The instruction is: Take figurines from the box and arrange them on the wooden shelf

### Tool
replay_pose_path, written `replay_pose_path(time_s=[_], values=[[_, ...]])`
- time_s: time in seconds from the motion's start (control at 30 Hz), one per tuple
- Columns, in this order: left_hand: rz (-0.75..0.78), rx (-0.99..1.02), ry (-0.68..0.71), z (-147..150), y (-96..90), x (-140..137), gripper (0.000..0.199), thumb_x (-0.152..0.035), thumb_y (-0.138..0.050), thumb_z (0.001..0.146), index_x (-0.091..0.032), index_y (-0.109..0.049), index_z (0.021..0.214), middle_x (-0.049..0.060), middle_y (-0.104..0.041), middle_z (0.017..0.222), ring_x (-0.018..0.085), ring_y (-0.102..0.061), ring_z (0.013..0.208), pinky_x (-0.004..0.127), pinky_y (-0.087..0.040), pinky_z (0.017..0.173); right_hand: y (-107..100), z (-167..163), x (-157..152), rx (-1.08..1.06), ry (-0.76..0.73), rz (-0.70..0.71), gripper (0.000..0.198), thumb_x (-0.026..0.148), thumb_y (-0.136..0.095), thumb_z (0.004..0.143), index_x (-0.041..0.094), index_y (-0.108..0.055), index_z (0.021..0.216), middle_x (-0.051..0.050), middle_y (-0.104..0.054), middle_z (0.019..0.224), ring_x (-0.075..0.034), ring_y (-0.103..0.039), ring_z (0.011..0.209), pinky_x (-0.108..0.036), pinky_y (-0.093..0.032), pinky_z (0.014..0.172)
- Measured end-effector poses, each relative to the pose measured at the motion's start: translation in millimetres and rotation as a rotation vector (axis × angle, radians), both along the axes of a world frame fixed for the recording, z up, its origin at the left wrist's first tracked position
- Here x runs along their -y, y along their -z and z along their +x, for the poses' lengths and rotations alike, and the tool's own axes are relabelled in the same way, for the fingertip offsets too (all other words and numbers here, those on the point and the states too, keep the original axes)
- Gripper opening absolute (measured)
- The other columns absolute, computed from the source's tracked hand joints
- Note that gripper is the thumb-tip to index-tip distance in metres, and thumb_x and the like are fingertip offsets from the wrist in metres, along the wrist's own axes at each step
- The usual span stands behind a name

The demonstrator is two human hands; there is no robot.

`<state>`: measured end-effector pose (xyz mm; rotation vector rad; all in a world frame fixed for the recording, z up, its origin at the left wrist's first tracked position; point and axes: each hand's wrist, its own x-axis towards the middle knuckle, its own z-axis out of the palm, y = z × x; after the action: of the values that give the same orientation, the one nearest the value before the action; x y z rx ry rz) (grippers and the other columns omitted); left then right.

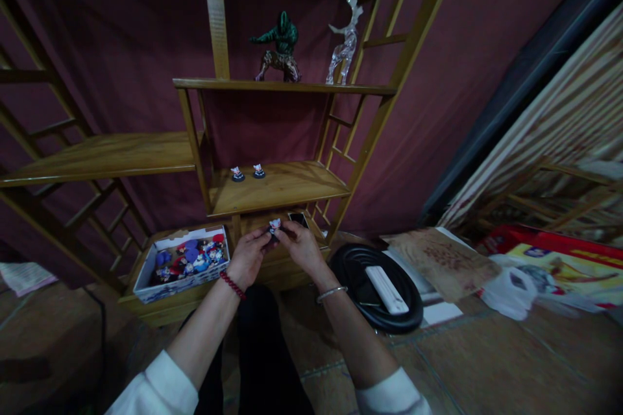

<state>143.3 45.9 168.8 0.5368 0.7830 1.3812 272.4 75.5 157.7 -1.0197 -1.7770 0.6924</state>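
Observation:
Both hands meet in front of the low wooden shelf unit (pixel 272 198). My left hand (pixel 248 258) and my right hand (pixel 302 248) pinch one small toy figure (pixel 275 225) between their fingertips. It looks white and red on a dark round base. A red bead bracelet circles my left wrist, a silver bangle my right. Two similar small figures (pixel 237 174) (pixel 258 171) stand on the middle shelf. Left of my hands, a white box (pixel 146 272) holds several colourful small figures.
A green figure (pixel 280 45) and a clear deer-like figure (pixel 346 39) stand on the top shelf. A black round tray (pixel 350 259) with a white remote-like bar (pixel 387 288) lies on the floor at right, beside papers, a plastic bag and a red box.

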Motion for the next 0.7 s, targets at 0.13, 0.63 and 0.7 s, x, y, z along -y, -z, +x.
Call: replay_pose_path(time_s=[0.13,0.63,0.7], values=[[0.013,-0.009,0.009,1.1,0.5,-0.8,0.016,-0.007,-0.068,0.061,-0.01,-0.068,0.076,0.007,-0.067,0.082,0.013,-0.059,0.073,0.025,-0.045,0.067,-1.9,0.3,0.4,-0.011,0.002,-0.016,0.018,0.033,-0.055,0.078,0.02,-0.065,0.087,-0.004,-0.066,0.088,-0.017,-0.06,0.081,-0.029,-0.048,0.075],[-0.008,0.015,-0.04,8.3,-3.5,-14.1,0.016,-0.004,-0.066,0.057,-0.012,-0.062,0.07,0.003,-0.064,0.074,0.012,-0.057,0.069,0.026,-0.044,0.069,7.5,9.5,-11.9,-0.013,-0.009,-0.026,0.037,0.032,-0.062,0.072,0.021,-0.06,0.107,-0.005,-0.064,0.102,-0.018,-0.059,0.091,-0.034,-0.047,0.084],[-0.02,0.007,-0.059,9.8,-3.9,-16.2,0.016,-0.002,-0.064,0.058,-0.013,-0.061,0.069,0.003,-0.064,0.073,0.011,-0.057,0.069,0.026,-0.044,0.068,4.5,10.9,-12.7,-0.01,-0.013,-0.031,0.038,0.032,-0.063,0.071,0.021,-0.06,0.107,-0.004,-0.064,0.101,-0.018,-0.06,0.091,-0.034,-0.047,0.083]])
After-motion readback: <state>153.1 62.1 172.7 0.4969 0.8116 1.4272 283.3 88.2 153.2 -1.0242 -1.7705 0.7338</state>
